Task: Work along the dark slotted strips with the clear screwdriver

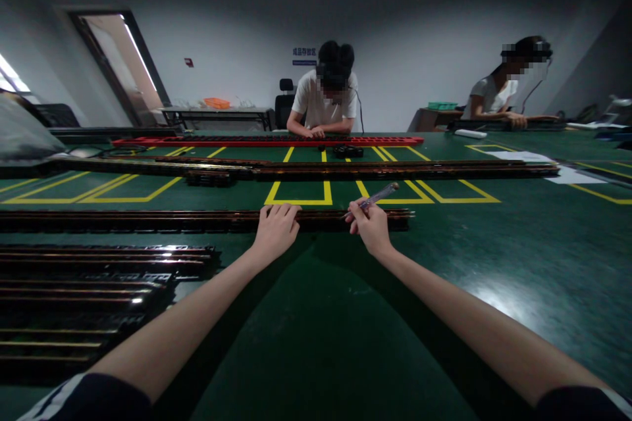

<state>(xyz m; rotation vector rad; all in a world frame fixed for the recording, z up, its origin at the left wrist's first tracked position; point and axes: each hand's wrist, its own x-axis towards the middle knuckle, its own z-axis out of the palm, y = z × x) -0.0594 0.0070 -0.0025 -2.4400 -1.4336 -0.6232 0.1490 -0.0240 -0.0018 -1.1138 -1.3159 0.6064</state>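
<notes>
A long black rail [172,220] with copper-coloured strips runs across the green table in front of me. My left hand [277,227] lies palm down over this rail, its fingers bent over the far edge and its thumb on the near side. Between the fingertips of my right hand [371,223] is a slim tool with a clear handle [384,193], slanting up to the right. Its thin tip points down at the rail, close to the rail's right end; whether it touches cannot be made out.
More dark rails [99,255] lie stacked at the near left. Another bundle of rails [395,170] and a red rail [197,141] stretch across behind. Yellow tape [299,202] marks the table [316,342]. White papers [575,175] lie at right. Two people [316,99] work across the table.
</notes>
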